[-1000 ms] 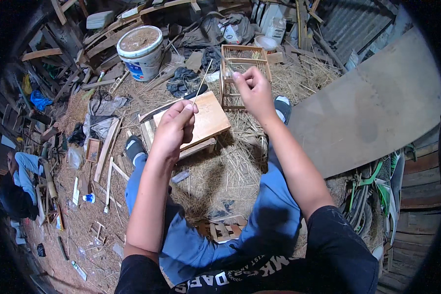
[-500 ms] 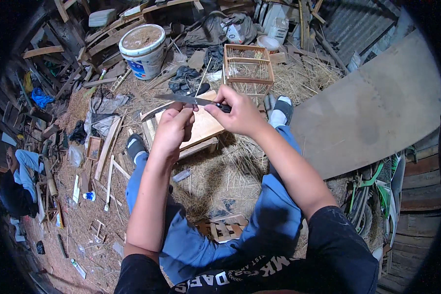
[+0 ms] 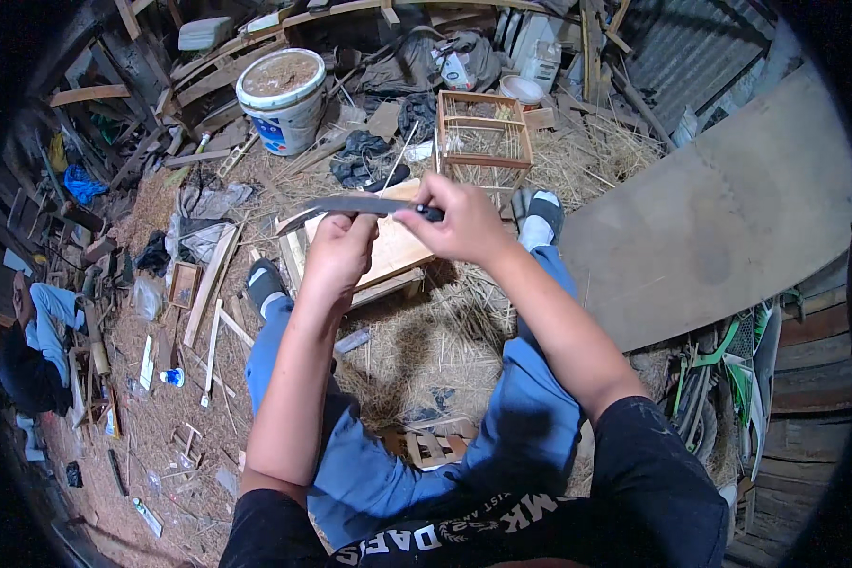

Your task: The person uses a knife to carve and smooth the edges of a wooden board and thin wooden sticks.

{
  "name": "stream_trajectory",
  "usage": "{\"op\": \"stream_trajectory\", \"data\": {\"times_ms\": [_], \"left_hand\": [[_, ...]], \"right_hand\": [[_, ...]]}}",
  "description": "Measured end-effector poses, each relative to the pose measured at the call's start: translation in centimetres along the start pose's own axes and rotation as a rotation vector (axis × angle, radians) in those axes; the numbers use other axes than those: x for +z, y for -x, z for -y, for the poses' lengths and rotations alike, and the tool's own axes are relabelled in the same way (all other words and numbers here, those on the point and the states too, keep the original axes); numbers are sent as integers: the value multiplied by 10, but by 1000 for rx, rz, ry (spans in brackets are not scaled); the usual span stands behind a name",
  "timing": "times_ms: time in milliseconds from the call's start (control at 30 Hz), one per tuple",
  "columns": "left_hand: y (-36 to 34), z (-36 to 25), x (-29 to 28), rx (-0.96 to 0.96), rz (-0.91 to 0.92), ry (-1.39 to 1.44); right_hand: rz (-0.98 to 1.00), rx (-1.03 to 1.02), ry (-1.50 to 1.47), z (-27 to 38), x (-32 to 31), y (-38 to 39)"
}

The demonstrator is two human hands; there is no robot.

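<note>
My right hand (image 3: 459, 222) is closed round the black handle of a knife (image 3: 355, 204). The blade points left and passes over the fingertips of my left hand (image 3: 343, 248). That hand is closed, its thumb close to the blade; what it grips is hidden. A thin pale stick (image 3: 402, 153) shows just beyond the blade; I cannot tell whether my left fingers hold it. Below both hands stands a low wooden bench (image 3: 402, 248) with a pale top. A dark handle-like object (image 3: 388, 178) lies by its far edge, and a curved blade (image 3: 298, 220) shows at its left.
A white bucket (image 3: 282, 99) stands far left, filled to the rim. A small slatted wooden frame (image 3: 485, 133) stands beyond the bench. A large flat board (image 3: 710, 218) covers the right side. Wood strips (image 3: 213, 284) and straw litter the floor. Another person (image 3: 43, 350) sits far left.
The knife has shifted slightly and its blade now shows broader and more level. My left hand has tilted a little and sits slightly lower. The view has moved slightly.
</note>
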State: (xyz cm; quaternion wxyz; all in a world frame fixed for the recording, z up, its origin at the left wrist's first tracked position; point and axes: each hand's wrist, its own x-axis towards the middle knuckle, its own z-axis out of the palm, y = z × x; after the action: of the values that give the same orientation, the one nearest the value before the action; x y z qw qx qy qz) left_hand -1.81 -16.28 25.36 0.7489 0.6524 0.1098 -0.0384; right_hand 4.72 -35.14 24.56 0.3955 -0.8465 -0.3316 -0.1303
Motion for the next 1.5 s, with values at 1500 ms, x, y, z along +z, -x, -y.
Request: {"op": "stream_trajectory", "data": {"times_ms": [1500], "left_hand": [[-15,7,-1,143,-3,-98]], "right_hand": [[-74,38,17,0,4,0]]}}
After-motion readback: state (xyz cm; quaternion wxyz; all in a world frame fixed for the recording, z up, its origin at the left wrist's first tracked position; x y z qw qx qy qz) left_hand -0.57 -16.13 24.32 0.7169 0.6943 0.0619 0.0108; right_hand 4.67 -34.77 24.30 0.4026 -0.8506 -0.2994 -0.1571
